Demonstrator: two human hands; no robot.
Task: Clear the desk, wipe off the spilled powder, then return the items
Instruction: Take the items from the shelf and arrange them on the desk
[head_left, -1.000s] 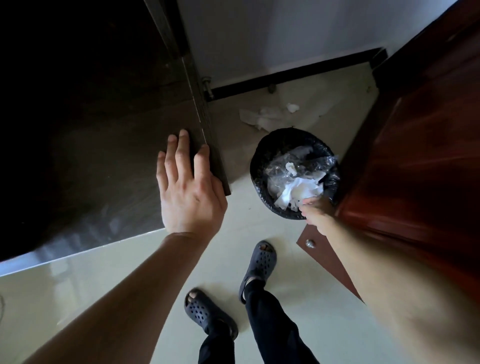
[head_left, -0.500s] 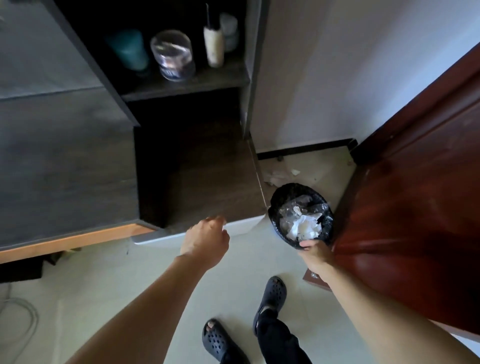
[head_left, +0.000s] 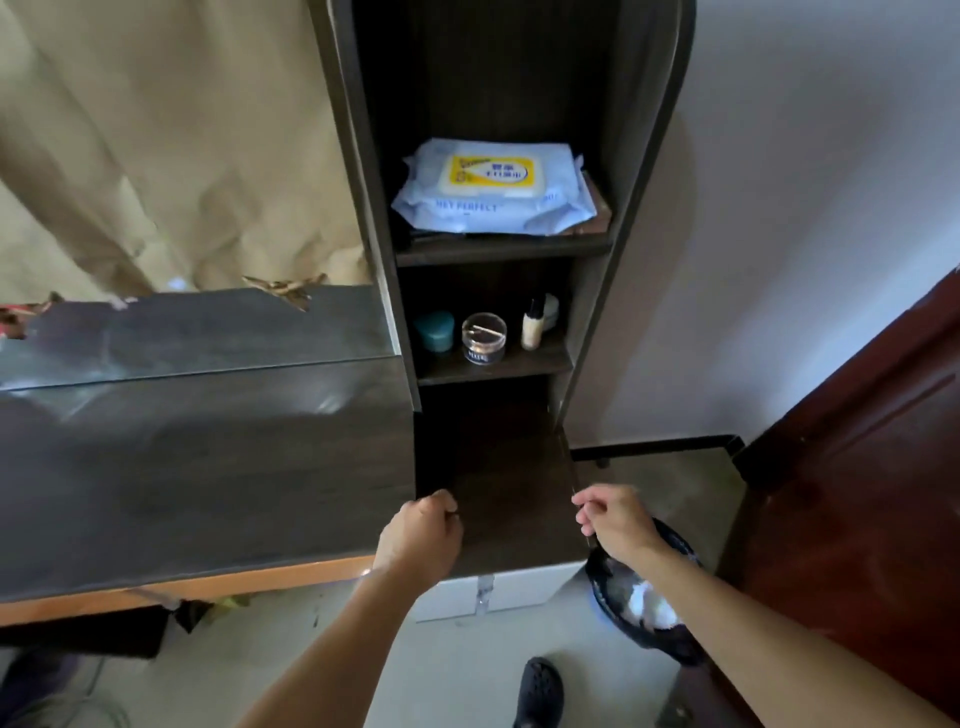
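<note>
Left hand (head_left: 418, 535) is held over the low shelf (head_left: 509, 493) beside the bench (head_left: 208, 467), fingers curled tight, empty; right hand (head_left: 618, 522) fingers loosely curled, empty, above the bin (head_left: 675, 649).

desk (head_left: 208, 467), wipes pack (head_left: 493, 187) on shelf (head_left: 498, 249), left hand (head_left: 418, 535), right hand (head_left: 615, 522)

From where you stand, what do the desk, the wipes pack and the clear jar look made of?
Desk: dark wood-grain board, probably laminate, with a glossy sheen. Wipes pack: soft, crinkled plastic film. Jar: clear plastic or glass; cannot tell which.
</note>
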